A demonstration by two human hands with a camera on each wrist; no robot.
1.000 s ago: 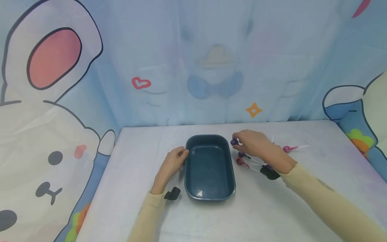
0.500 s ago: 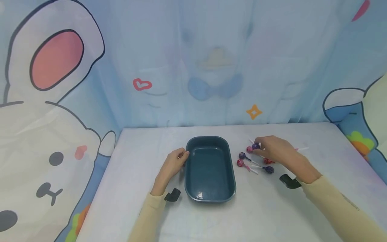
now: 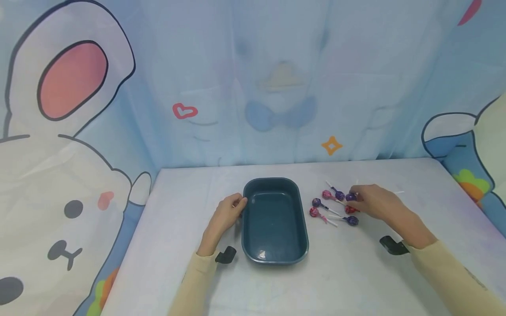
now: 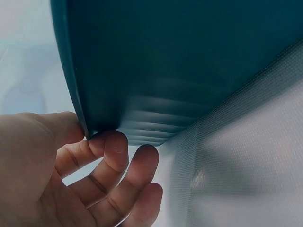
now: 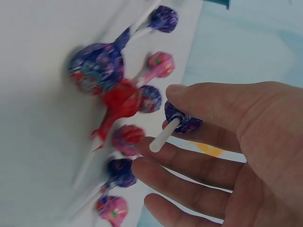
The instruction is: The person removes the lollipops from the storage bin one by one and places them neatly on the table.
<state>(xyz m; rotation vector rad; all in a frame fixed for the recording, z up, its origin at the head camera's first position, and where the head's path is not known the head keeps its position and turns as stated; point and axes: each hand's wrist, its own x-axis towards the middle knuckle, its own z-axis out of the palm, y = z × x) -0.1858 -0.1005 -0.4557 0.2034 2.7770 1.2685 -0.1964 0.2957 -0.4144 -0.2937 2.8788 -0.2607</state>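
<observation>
My left hand (image 3: 226,215) grips the left rim of a dark teal rectangular tray (image 3: 272,259). In the left wrist view, the thumb and curled fingers (image 4: 116,149) pinch the tray's edge (image 4: 78,94). To the right of the tray, my right hand (image 3: 373,202) pinches a purple-wrapped lollipop (image 5: 189,124) between thumb and forefinger. Its white stick (image 5: 165,135) points toward the wrist camera. Other lollipops lie loosely grouped below and left of that hand, among them a pink one (image 3: 327,194), a red one (image 3: 314,212) and a purple one (image 3: 352,220). The hand partly hides a red one (image 3: 350,210).
A pale cloth covers the table (image 3: 272,289). Behind it hangs a light blue printed curtain (image 3: 272,145), with a large cartoon rabbit (image 3: 59,197) on the left side. A dark camera mount (image 3: 226,254) sits at the left wrist, another (image 3: 393,245) at the right.
My right hand has moved right, away from the tray's edge, with a purple lollipop at its fingertips. Lollipops it covered earlier now show. My left hand and the tray have stayed put.
</observation>
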